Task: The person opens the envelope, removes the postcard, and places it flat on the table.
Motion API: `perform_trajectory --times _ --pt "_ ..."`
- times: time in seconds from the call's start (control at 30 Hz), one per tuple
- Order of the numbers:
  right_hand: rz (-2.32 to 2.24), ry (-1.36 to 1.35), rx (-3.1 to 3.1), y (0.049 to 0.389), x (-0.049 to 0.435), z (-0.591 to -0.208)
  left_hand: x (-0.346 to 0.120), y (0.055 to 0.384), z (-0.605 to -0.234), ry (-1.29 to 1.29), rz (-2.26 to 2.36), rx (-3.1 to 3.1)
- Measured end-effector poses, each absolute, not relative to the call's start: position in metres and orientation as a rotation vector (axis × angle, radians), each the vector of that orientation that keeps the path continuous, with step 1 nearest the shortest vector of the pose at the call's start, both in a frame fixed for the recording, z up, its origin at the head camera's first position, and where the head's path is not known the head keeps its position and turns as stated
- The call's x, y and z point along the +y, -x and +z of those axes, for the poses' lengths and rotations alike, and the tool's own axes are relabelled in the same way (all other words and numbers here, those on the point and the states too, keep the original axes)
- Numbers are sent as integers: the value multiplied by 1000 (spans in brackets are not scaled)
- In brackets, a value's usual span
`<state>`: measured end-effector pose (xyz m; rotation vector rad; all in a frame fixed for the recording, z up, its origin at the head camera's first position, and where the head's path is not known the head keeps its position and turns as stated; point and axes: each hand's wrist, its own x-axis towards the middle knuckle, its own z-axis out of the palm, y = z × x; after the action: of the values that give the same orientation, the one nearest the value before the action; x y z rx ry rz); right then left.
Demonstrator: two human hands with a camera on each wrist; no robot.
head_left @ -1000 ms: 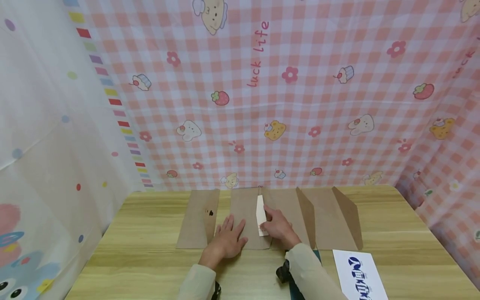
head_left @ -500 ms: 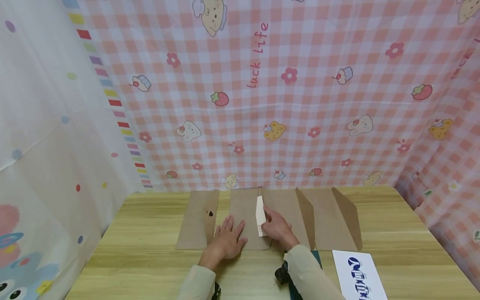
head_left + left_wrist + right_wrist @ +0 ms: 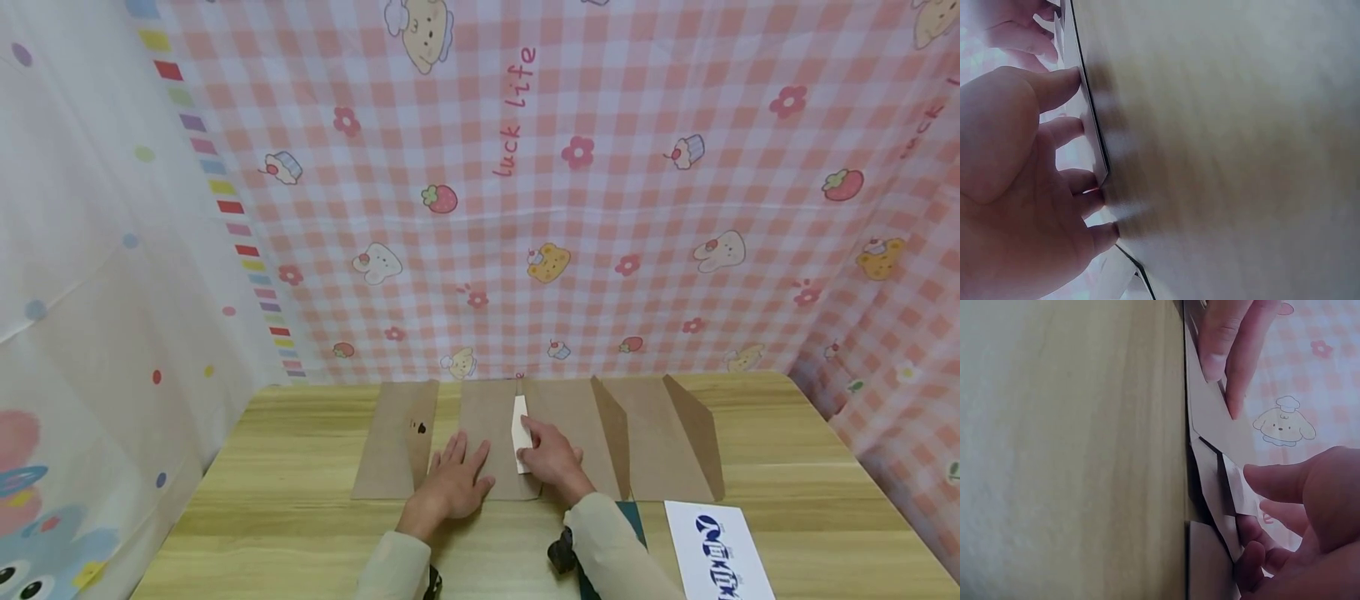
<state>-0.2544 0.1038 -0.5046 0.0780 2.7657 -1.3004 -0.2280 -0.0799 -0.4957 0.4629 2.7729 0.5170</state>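
Observation:
My left hand (image 3: 450, 483) lies with its fingers spread on the left part of a brown paper envelope (image 3: 491, 408) in the middle of the table. The fingers reach over that envelope's left edge. At its right side my right hand (image 3: 555, 457) pinches a narrow white card (image 3: 519, 425) with a tapered top, thumb low and index finger higher up. In the right wrist view the white card (image 3: 1240, 487) stands up at an angle above brown paper, thumb tip at its edge and other fingers curled below. Part of the card is hidden by the fingers.
Another brown envelope (image 3: 386, 437) lies to the left, with small dark marks. Two more envelopes, one at right-centre (image 3: 573, 408) and one farther right (image 3: 660, 433), have flaps folded out. A printed white sheet (image 3: 716, 542) lies front right; a dark green item (image 3: 630, 518) sits beneath the right forearm.
My right hand has shifted slightly left with the white card, which shows narrower and with its top a little lower. My left hand stays in place.

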Motion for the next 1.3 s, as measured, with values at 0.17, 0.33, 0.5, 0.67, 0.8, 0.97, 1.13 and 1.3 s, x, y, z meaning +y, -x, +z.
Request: perform_trajectory --times 0.17,0.33,0.5,0.67,0.8,0.97,1.13,1.3 --pt "-1272 -86 2812 253 101 -508 -80 227 -496 -464 512 2777" --pt "-1233 -96 2842 252 99 -507 -80 227 -497 -468 504 2783" --pt "-1228 -115 2840 251 98 -506 -80 228 -497 -472 517 2784" --pt "-1236 -127 2837 251 98 -505 -81 228 -498 -476 527 2783" --pt "-1251 -138 2829 250 97 -506 -82 229 -500 -470 537 2778" --pt "-1258 -136 2824 250 97 -507 -82 228 -500 -460 546 2767" --pt "-1263 -122 2821 250 98 -506 -81 228 -499 -457 553 2762" --pt "-1265 -110 2824 251 99 -507 -81 228 -496 -450 562 2754"
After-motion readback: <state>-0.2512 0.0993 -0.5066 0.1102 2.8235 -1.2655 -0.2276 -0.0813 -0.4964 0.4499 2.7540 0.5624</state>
